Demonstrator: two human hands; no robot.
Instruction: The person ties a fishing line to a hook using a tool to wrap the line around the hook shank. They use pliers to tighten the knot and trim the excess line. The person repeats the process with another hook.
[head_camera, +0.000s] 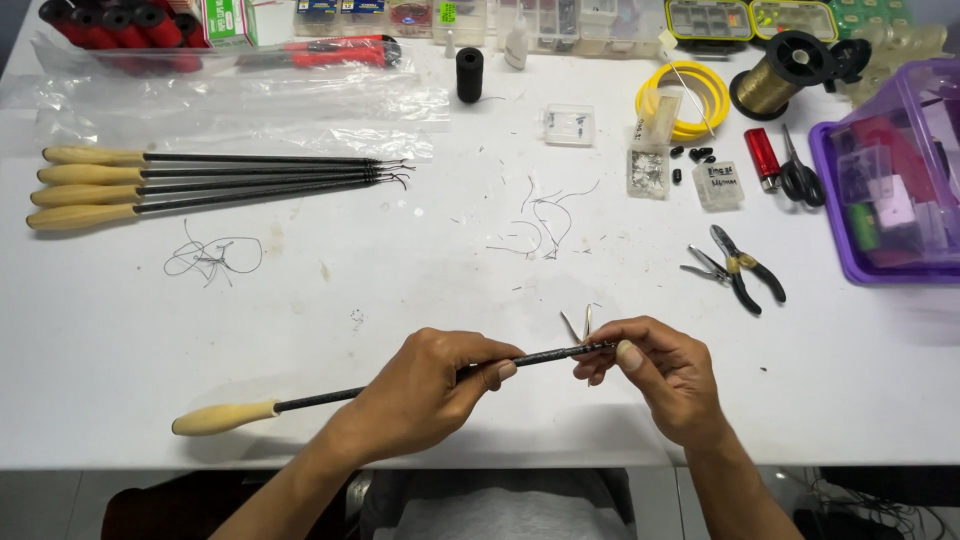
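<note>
My left hand (432, 388) grips the black shaft of a thin rod (320, 398) with a pale wooden handle (222, 417) that points to the lower left. My right hand (655, 368) pinches the rod's far tip between thumb and fingers, where small metal prongs (578, 324) stick up. Both hands hover just above the white table (400, 300) near its front edge.
Several finished rods (210, 183) lie at the left. Wire scraps (540, 225) litter the middle. Pliers (742, 266), scissors (800, 175), a red lighter (763, 156), a gold thread spool (772, 82), a yellow coil (684, 97), small clear boxes (570, 124) and a purple bin (890, 180) sit at the right.
</note>
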